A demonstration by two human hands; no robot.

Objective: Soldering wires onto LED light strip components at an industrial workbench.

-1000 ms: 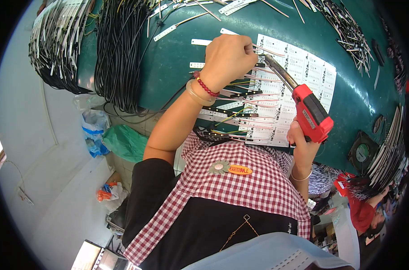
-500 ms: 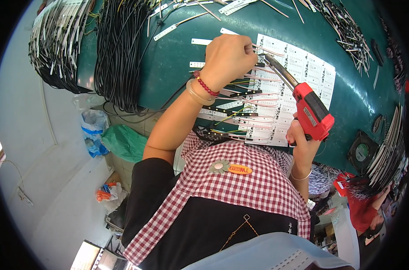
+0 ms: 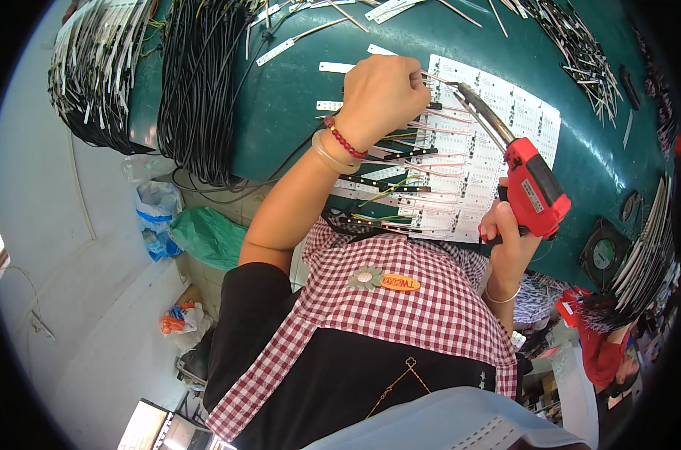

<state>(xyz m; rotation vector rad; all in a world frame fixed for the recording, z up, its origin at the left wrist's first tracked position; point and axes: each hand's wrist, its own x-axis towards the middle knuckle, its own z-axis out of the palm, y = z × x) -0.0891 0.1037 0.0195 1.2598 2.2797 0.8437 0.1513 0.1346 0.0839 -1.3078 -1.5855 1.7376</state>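
My right hand [image 3: 511, 238] grips a red and black soldering gun [image 3: 537, 187] by its handle. Its long metal barrel slants up to the left, the dark tip by the end of a thin pinkish wire [image 3: 438, 78]. My left hand [image 3: 385, 94] is closed in a pinch, and that wire comes out from its fingertips; the fingers' undersides are hidden. Below both lies a white printed circuit board panel [image 3: 531, 112]. Pairs of thin wires run from several narrow LED strips [image 3: 408, 155] onto the panel's left part.
The green table [image 3: 280, 105] carries a thick bundle of black cables [image 3: 194, 97] and a stack of wired strips [image 3: 97, 67] at the left. More wired strips [image 3: 576, 56] lie at the far right. A round black fan-like device [image 3: 604, 253] stands near the right edge, beside bundled wires [image 3: 644, 247].
The soldering gun and my right hand have shifted to the right, the tip moving away from my left fingertips. My left hand has hardly moved.
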